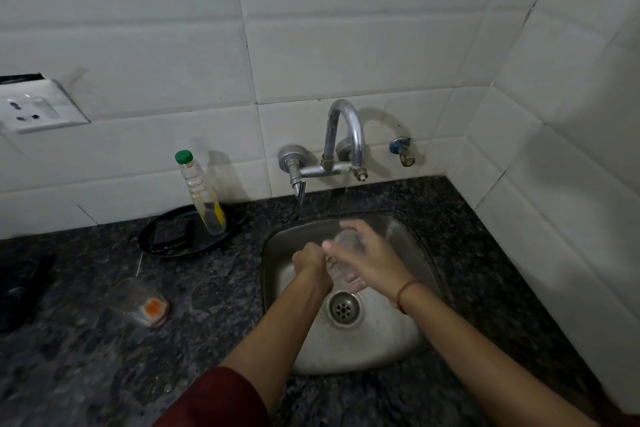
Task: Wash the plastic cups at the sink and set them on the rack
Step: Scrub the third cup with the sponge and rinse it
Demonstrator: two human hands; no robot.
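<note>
Over the steel sink (377, 354) both my hands meet on one clear plastic cup (343, 246). My right hand (367, 258) wraps around the cup's side from the right. My left hand (311, 262) is closed at the cup's lower end; I cannot tell if its fingers are inside. The cup is tilted and blurred, mostly hidden by my fingers. The curved chrome tap (346, 139) stands on the wall behind the sink. Another clear plastic cup (142, 302) lies on its side on the dark granite counter (86, 357), left of the sink.
A black round tray (166, 236) sits by the wall with a clear bottle (202, 194), green-capped, standing in it. A wall socket (38, 109) is at far left. A dark object (24, 288) lies at the counter's left edge. White tiled walls close the back and right.
</note>
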